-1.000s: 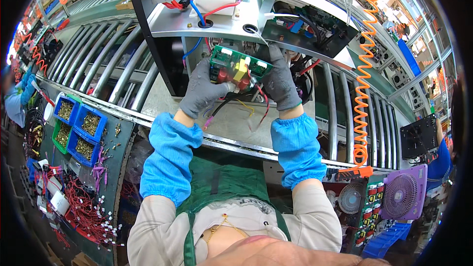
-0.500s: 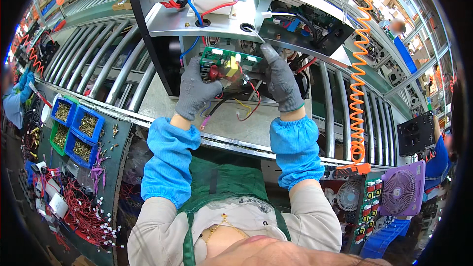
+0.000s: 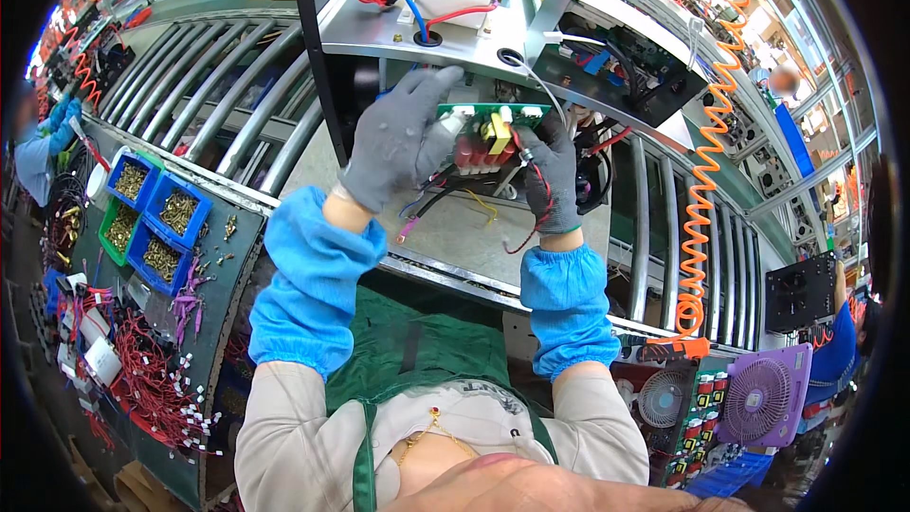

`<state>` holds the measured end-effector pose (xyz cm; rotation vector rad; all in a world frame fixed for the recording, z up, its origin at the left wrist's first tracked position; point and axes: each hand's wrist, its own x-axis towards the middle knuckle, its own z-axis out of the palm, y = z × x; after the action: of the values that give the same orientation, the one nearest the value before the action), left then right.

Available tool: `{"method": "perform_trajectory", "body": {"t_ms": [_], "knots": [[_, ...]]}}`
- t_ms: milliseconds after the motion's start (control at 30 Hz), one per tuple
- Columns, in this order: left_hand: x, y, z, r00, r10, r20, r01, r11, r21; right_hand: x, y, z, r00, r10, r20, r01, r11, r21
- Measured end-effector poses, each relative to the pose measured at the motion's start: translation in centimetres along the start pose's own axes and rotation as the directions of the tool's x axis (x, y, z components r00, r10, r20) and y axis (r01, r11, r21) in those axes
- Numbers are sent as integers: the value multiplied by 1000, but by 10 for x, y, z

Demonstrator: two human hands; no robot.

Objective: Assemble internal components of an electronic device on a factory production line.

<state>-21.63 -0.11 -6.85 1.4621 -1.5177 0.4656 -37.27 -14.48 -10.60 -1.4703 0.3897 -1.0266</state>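
A green circuit board [image 3: 521, 111] with a yellow transformer [image 3: 497, 135] and red parts [image 3: 479, 155] is tilted in front of the open metal chassis [image 3: 479, 55]. My gloved left hand [image 3: 398, 142] covers the board's left end, its thumb on the near side by a white connector and its fingers reaching over the top. My gloved right hand [image 3: 556, 175] is closed on the board's right end. A twisted red-and-black wire [image 3: 542, 192] hangs from the board beside my right thumb. A white cable [image 3: 548, 85] drops from a grommet behind it.
Roller conveyors [image 3: 227, 100] run on both sides. Blue and green bins [image 3: 163, 261] of brass fittings stand at left, above piled red wires [image 3: 156, 374]. An orange coiled hose [image 3: 703, 199] hangs at right, near a purple fan [image 3: 763, 396]. Other people work at both sides.
My left hand has risen over the board's left end, its fingers now above the top edge. The board's face has tipped more edge-on. The view has shifted, so the chassis appears farther right.
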Motion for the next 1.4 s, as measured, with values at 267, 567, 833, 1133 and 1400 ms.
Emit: {"method": "perform_trajectory", "body": {"t_ms": [267,567,833,1133,1400], "knots": [[3,-18,-12,863,-397,312,155,797,584,6,15,2,985,-121,-125,113,991,-69],[-17,-45,13,659,-473,585,689,70,-721,-2,3,12,985,-135,-105,113,975,-189],[-15,-46,46,707,-482,517,496,-183,-849,-5,3,15,966,-4,-257,-6,999,-37],[-11,-58,48,666,-434,607,568,-233,-789,-5,3,24,951,49,-306,-38,998,41],[-4,-61,59,685,-588,430,241,-375,-895,3,10,23,935,-52,-351,45,999,-28]]}}
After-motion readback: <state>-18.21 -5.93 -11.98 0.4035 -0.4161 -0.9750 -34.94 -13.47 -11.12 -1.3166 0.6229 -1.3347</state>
